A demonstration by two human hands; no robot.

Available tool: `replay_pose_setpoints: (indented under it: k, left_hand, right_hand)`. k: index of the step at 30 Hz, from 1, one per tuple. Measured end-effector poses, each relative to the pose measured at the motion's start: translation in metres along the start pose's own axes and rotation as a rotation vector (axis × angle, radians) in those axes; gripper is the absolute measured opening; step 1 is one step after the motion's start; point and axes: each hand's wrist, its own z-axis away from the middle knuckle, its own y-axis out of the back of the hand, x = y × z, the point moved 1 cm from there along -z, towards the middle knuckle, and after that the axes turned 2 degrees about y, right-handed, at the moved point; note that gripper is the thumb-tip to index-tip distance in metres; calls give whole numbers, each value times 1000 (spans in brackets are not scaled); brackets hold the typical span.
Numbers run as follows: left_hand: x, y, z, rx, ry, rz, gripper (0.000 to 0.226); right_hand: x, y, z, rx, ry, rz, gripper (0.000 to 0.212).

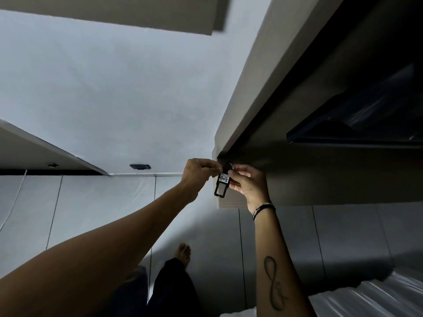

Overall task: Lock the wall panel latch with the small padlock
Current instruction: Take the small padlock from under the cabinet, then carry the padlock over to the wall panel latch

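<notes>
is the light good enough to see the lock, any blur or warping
Head view: dim, bluish light; the panel lies in deep shadow, so the lock itself is lost between the left hand and right hand; the tag is readable; wide-angle bending of edges; slight blur at the top.

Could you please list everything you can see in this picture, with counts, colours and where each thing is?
key tag: one, black frame with a white label that seems to read 407, hanging between the two hands at the cabinet corner
ring: one, metallic, at the tag's top; padlock and latch cannot be made out
cabinet: one, beige outside, dark inside, upper right
dark fitting: one, on the pale wall, left of the hands
plastic sheet: one, whitish, lower right
wristband: one, black and white, right wrist
left hand: one, pinching at the tag's top
right hand: one, fingers on the tag's right side
foot: one, bare, bottom centre
</notes>
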Motion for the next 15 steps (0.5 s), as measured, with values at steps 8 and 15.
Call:
replay_pose_setpoints:
  k: [8,15]
  left_hand:
    - [23,89,53,-71,-34,275,14]
    - [77,186,113,-70,-149,396,15]
  right_hand:
    - [-39,-74,53,-89,111,-49,22]
    - [-105,-157,105,-201,269,-74,28]
